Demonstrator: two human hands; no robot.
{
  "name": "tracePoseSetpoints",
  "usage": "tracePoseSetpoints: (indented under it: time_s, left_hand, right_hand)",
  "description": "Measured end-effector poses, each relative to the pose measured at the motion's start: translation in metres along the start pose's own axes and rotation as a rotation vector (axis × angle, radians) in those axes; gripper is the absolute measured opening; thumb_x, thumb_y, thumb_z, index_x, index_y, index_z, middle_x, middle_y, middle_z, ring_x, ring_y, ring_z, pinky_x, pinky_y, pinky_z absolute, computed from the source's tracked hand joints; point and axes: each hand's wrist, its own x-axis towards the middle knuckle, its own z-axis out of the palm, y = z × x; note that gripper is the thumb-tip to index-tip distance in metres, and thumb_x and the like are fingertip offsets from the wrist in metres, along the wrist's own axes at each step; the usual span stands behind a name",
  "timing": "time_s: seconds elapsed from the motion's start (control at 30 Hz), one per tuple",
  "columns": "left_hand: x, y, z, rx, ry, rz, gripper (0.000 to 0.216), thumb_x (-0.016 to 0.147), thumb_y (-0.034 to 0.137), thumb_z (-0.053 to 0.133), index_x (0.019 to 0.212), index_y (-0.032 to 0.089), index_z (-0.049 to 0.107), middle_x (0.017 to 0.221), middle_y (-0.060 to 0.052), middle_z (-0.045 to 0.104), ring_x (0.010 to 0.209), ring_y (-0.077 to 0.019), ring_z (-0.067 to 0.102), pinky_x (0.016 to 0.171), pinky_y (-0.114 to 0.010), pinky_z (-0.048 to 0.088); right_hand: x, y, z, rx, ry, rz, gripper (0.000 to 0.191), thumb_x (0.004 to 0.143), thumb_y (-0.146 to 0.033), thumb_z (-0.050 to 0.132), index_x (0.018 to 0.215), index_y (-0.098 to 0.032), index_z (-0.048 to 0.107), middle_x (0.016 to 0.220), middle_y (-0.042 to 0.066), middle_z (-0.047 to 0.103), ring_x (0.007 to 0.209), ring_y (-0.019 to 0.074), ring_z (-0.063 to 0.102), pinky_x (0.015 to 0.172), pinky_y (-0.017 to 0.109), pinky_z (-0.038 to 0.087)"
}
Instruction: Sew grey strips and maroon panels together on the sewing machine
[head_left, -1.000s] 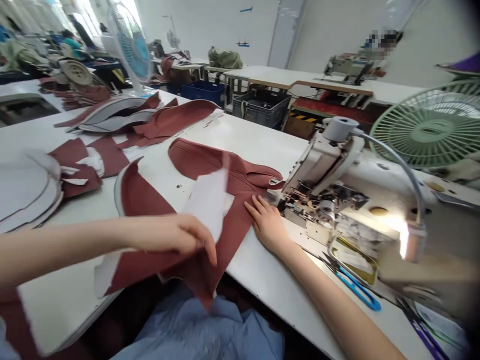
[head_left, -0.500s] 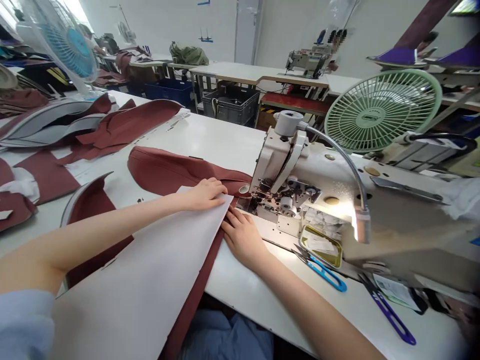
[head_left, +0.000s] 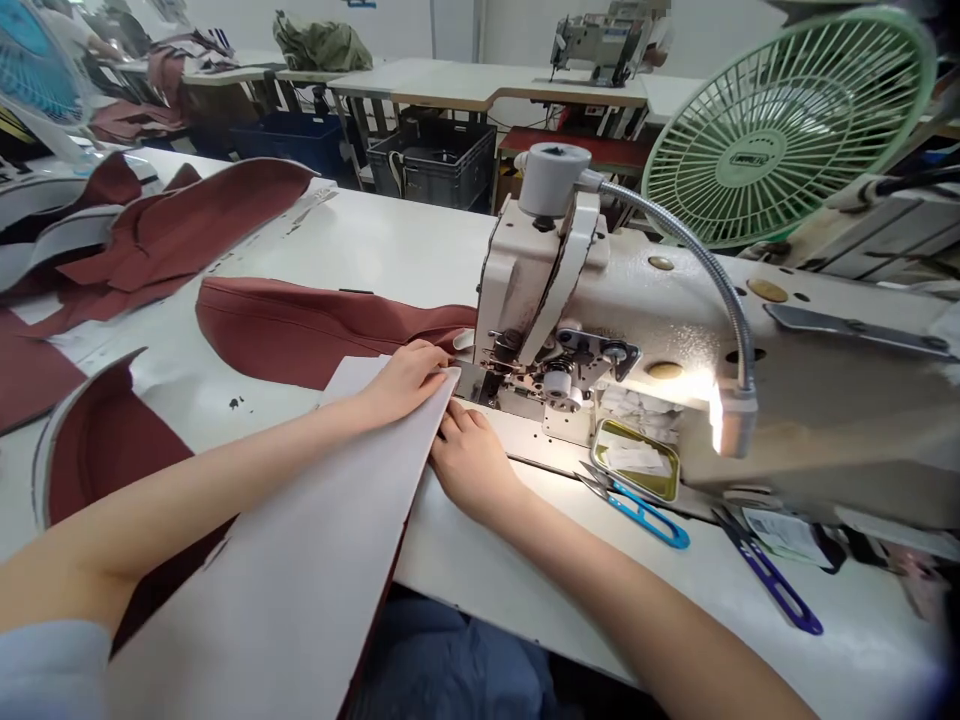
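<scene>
A white-backed fabric panel (head_left: pixel 315 540) lies face down over a maroon piece (head_left: pixel 300 325) in front of the sewing machine (head_left: pixel 555 290). My left hand (head_left: pixel 401 380) lies on the panel's far corner, fingers curled and pressing it flat close to the needle area (head_left: pixel 495 375). My right hand (head_left: pixel 469 460) rests beside the panel's right edge, fingers tucked at the edge just before the machine's foot. Whether the fingers pinch the edge is hidden.
Blue thread snips (head_left: pixel 637 505) and purple snips (head_left: pixel 772 580) lie right of the machine by a small tin tray (head_left: pixel 637 460). A gooseneck lamp (head_left: pixel 731 420) shines there. A green fan (head_left: pixel 780 120) stands behind. More maroon pieces (head_left: pixel 150 240) are stacked at left.
My left hand laid the white-backed panel flat and slid to its far corner by the needle. The right hand stays at the panel's edge. The view has moved closer to the machine.
</scene>
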Motion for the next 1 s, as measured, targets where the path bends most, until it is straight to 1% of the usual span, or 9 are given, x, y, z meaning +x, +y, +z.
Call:
tracePoseSetpoints:
  time_s: [0.1,0.17,0.23,0.33,0.4,0.57,0.8,0.9,1.0]
  left_hand:
    - [0.001,-0.002,0.004,-0.029,0.105,-0.098,0.011,0.082,0.014,0.052,0.090,0.019,0.059,0.096,-0.005,0.066,0.099,-0.0216,0.054,0.089,-0.037,0.048]
    - [0.001,-0.001,0.004,-0.033,0.136,-0.127,0.012,0.082,0.014,0.054,0.089,0.020,0.062,0.092,-0.004,0.067,0.100,-0.0222,0.052,0.089,-0.037,0.048]
    - [0.000,0.001,0.002,-0.040,0.103,-0.072,0.014,0.084,0.017,0.054,0.089,0.020,0.066,0.092,-0.004,0.069,0.101,-0.0228,0.050,0.090,-0.037,0.047]
    - [-0.003,0.006,-0.002,-0.030,0.011,0.059,0.018,0.090,0.022,0.052,0.092,0.020,0.070,0.095,-0.003,0.072,0.100,-0.0226,0.050,0.091,-0.039,0.046]
    - [-0.005,0.010,-0.002,-0.006,-0.026,0.102,0.021,0.093,0.023,0.051,0.096,0.021,0.072,0.100,-0.003,0.072,0.101,-0.0226,0.050,0.093,-0.040,0.045]
    - [-0.007,0.018,0.009,0.001,-0.077,0.179,0.029,0.097,0.026,0.045,0.111,0.026,0.071,0.115,-0.003,0.068,0.111,-0.0231,0.047,0.099,-0.042,0.041]
    - [0.005,0.027,0.017,0.048,-0.172,0.187,0.032,0.098,0.026,0.042,0.110,0.028,0.072,0.113,-0.005,0.066,0.110,-0.0251,0.046,0.096,-0.042,0.040]
    - [0.006,0.028,0.018,0.045,-0.145,0.196,0.031,0.098,0.026,0.043,0.110,0.028,0.072,0.110,-0.006,0.066,0.109,-0.0250,0.047,0.095,-0.042,0.041]
    - [0.005,0.027,0.021,0.042,-0.119,0.213,0.030,0.098,0.025,0.044,0.110,0.025,0.071,0.110,-0.007,0.066,0.109,-0.0246,0.048,0.093,-0.041,0.042]
  right_hand:
    - [0.002,-0.002,-0.006,-0.018,-0.076,-0.007,0.028,0.091,-0.017,0.054,0.110,-0.007,0.070,0.119,0.023,0.064,0.121,0.0348,0.050,0.090,0.042,0.043]
    - [0.003,-0.003,-0.011,-0.034,-0.114,-0.007,0.029,0.090,-0.016,0.053,0.110,-0.005,0.070,0.119,0.024,0.064,0.120,0.0350,0.051,0.087,0.041,0.043]
    - [0.002,-0.005,-0.017,-0.048,-0.151,-0.004,0.030,0.091,-0.016,0.052,0.111,-0.005,0.070,0.118,0.024,0.065,0.118,0.0348,0.052,0.086,0.041,0.043]
    - [-0.003,-0.008,-0.025,-0.065,-0.203,-0.003,0.031,0.090,-0.016,0.051,0.113,-0.005,0.069,0.117,0.023,0.065,0.119,0.0351,0.052,0.085,0.040,0.042]
    - [-0.009,-0.009,-0.029,-0.080,-0.232,0.006,0.031,0.090,-0.016,0.052,0.112,-0.005,0.070,0.116,0.023,0.065,0.120,0.0360,0.051,0.085,0.039,0.042]
    - [-0.028,-0.008,-0.032,-0.091,-0.251,0.020,0.027,0.089,-0.015,0.053,0.104,-0.007,0.073,0.111,0.023,0.067,0.118,0.0372,0.053,0.084,0.041,0.042]
    - [-0.043,-0.001,-0.026,-0.097,-0.182,0.049,0.030,0.088,-0.016,0.054,0.110,-0.005,0.070,0.113,0.025,0.065,0.120,0.0385,0.052,0.080,0.041,0.044]
    - [-0.043,0.001,-0.027,-0.083,-0.188,0.046,0.029,0.087,-0.015,0.055,0.110,-0.005,0.070,0.113,0.024,0.065,0.118,0.0368,0.053,0.079,0.041,0.044]
    - [-0.043,0.001,-0.027,-0.079,-0.189,0.044,0.028,0.088,-0.016,0.055,0.109,-0.005,0.070,0.113,0.024,0.065,0.120,0.0377,0.052,0.079,0.041,0.044]
